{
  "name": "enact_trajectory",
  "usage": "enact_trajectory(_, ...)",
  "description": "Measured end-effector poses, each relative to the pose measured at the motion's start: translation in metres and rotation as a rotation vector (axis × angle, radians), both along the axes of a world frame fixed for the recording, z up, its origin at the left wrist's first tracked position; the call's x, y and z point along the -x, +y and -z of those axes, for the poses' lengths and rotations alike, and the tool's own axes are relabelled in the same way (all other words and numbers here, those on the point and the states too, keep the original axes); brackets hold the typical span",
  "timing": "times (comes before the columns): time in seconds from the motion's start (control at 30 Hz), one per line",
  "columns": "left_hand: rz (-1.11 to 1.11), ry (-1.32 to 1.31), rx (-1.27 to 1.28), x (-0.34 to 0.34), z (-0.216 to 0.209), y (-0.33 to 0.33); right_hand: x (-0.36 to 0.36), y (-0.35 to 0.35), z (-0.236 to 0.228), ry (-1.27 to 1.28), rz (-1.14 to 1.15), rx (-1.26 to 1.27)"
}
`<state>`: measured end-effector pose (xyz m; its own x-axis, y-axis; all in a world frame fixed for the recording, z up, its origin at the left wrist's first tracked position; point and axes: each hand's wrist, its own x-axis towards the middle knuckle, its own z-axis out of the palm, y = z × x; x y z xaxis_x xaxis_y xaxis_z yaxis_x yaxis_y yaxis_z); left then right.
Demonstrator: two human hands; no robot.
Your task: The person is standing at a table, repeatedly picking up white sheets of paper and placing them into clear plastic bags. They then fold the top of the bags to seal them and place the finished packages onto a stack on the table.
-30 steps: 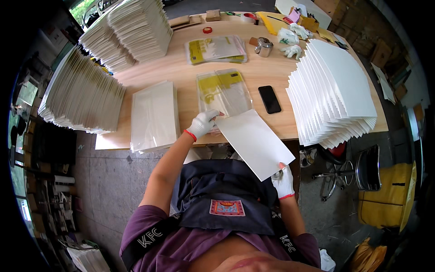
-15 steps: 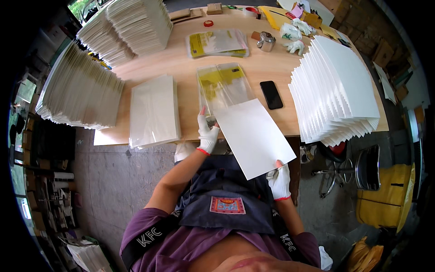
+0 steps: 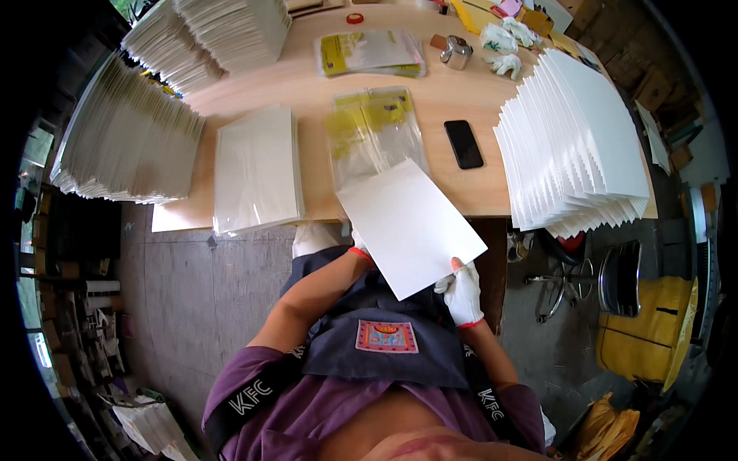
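A blank white sheet of board is tilted over the table's front edge, above my lap. My right hand, in a white fingertipless glove with a red cuff, pinches it near its right lower edge, thumb on top. Under the sheet's left side lies my left hand; its fingers are hidden and only a bit of glove and red cuff shows. Just beyond the sheet, clear plastic sleeves with yellow print lie on the table, their near end covered by it.
A wrapped stack of white boards lies left of the sleeves. A black phone is to their right. Tall board stacks stand at left and right. More sleeves and a metal tape dispenser lie farther back.
The white sheet has shifted left and slightly nearer, with my right hand on it. My left hand has moved from beside the sleeves to beneath the sheet. The view has tipped slightly.
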<state>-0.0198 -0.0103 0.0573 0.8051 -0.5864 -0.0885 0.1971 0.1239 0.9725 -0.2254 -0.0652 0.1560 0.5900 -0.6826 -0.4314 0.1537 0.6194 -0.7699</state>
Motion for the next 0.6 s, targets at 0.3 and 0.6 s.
enact_trajectory(0.3, 0.347, -0.715, -0.341, 0.012, -0.008, 0.019, 0.002, 0.033, 0.007, 0.028, -0.036, -0.001)
enact_trajectory(0.6, 0.064, 0.333, -0.259, 0.038, 0.064, 0.031, -0.084, -0.004, 0.096, -0.457, 0.135, -0.624)
